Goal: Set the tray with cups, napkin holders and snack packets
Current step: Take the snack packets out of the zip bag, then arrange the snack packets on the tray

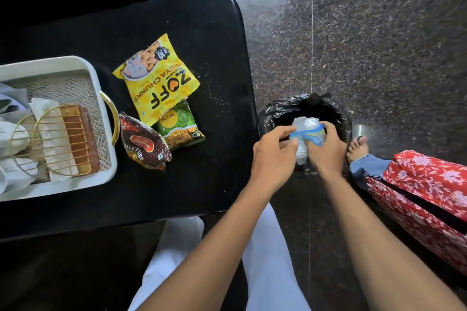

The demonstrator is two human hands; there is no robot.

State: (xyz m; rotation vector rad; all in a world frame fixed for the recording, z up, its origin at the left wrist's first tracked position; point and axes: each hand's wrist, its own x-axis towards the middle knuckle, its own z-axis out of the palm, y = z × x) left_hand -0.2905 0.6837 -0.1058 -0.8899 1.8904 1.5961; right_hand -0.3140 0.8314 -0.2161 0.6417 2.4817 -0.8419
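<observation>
- Our left hand (274, 153) and right hand (327, 153) both grip a crumpled plastic wrapper (307, 130) above the bin (275, 108).
- Three snack packets (156, 78) lie left, beside the tray (50, 64).

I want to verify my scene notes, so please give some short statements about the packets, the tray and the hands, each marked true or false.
The yellow packet lies in the tray. False: it lies on the table, beside it.
The left hand and the right hand hold a crumpled wrapper over the bin. True.
A wire napkin holder is in the tray. True.
The green packet covers the yellow packet. False: the yellow one overlaps it.
</observation>
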